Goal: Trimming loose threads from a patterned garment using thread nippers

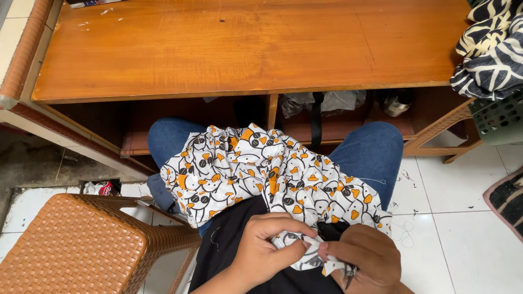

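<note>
Cloth [271, 179], white with an orange and black print, lies bunched over the person's lap, and its near edge is pinched between the left hand [264, 248] and the right hand [366, 263], both closed on it; the right hand also grips a small dark tool [349, 276] whose kind I cannot tell. Beyond the knees stands a wooden bench [251, 40], with a woven brown stool [79, 248] at the left and a green basket [516, 114] of striped fabric at the right.

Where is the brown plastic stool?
In the head view the brown woven-look stool stands at the lower left on the white tiled floor, beside the person's left knee and in front of the wooden table.
</note>
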